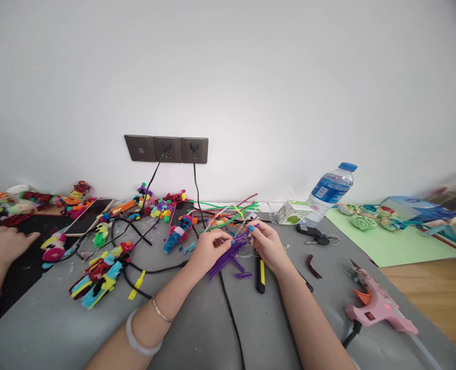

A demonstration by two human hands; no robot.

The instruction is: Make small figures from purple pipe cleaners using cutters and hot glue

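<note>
Between my two hands stretches a purple pipe cleaner [242,236], pinched at one end by my left hand [211,251] and at the other by my right hand [267,247]. Below it, more purple pipe cleaners [222,263] lie in a bundle on the grey table [197,318]. A short purple piece [243,276] rests apart from the bundle. Pliers with a black and yellow handle [260,275] lie beneath my right hand, their jaws hidden. Green and other coloured pipe cleaners [228,221] are strewn behind my hands.
A pink glue gun [382,308] lies at right, near car keys [318,236], a water bottle [330,192] and a drink carton [292,212]. Pipe-cleaner figures [100,275], a phone [89,217] and black cables [230,308] occupy the left and middle. Another person's hand [4,246] is far left.
</note>
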